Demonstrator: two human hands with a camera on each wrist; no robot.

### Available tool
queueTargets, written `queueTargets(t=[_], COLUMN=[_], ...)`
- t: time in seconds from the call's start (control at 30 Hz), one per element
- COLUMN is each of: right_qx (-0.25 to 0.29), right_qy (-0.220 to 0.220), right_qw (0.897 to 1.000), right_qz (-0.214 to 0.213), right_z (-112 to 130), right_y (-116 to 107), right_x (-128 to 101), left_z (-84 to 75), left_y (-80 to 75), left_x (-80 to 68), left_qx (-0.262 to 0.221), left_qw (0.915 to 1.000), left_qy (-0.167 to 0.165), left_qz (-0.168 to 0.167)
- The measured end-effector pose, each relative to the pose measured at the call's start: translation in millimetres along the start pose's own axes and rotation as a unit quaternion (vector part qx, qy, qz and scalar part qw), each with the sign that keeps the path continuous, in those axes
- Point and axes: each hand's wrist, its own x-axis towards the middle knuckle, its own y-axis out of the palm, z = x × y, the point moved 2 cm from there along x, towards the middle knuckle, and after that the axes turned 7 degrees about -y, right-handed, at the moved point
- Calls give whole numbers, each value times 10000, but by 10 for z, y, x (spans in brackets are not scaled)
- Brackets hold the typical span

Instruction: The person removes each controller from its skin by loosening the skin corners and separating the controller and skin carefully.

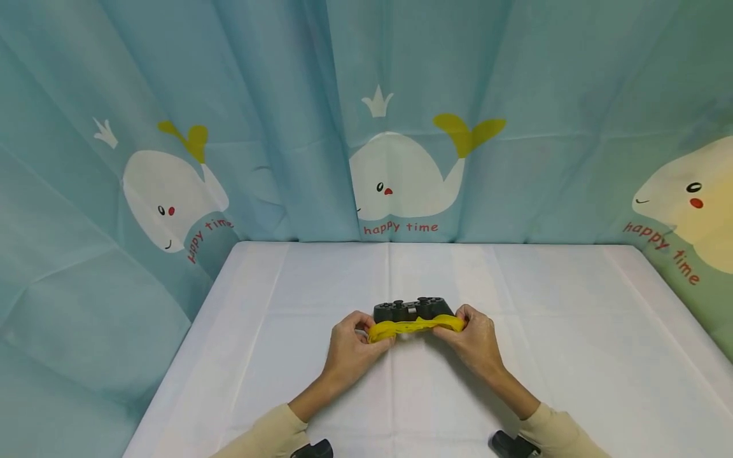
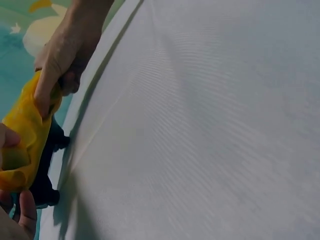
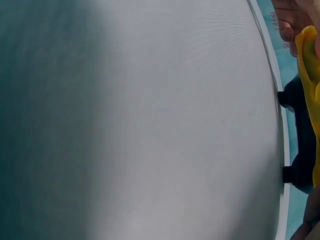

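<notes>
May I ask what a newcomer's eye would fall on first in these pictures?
Probably the bright yellow piece, held between the left hand and the right hand over the white table. Just behind it in the head view is a black game controller; beyond, printed whales decorate the blue curtain.

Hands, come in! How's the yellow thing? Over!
Left hand, right hand: gripping opposite ends of yellow thing. Black game controller right behind it. Nothing seen in the way.

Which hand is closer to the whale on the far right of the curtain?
The right hand. It holds the right end of the yellow thing, below and left of the whale in the head view. The left hand holds the left end, farther away.
</notes>
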Motion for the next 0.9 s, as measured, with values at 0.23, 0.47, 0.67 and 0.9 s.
queueTargets(t=[0.23, 0.47, 0.67, 0.9], right_qx=[-744, -1388, -1373, -353], right_qy=[-71, -662, -1073, -660], right_qw=[9972, 9875, 9847, 9966], right_qz=[-66, -336, -44, 352], right_z=[-2, 31, 119, 102], right_y=[1, 21, 74, 20], right_x=[12, 11, 36, 43], left_z=[-12, 7, -136, -206], left_y=[26, 58, 153, 183], left_x=[32, 53, 4, -25], left_qx=[94, 12, 890, 1964], left_qw=[9996, 9981, 9939, 9708], left_qy=[-31, -32, 626, 1374], left_qz=[-279, -616, -181, 76])
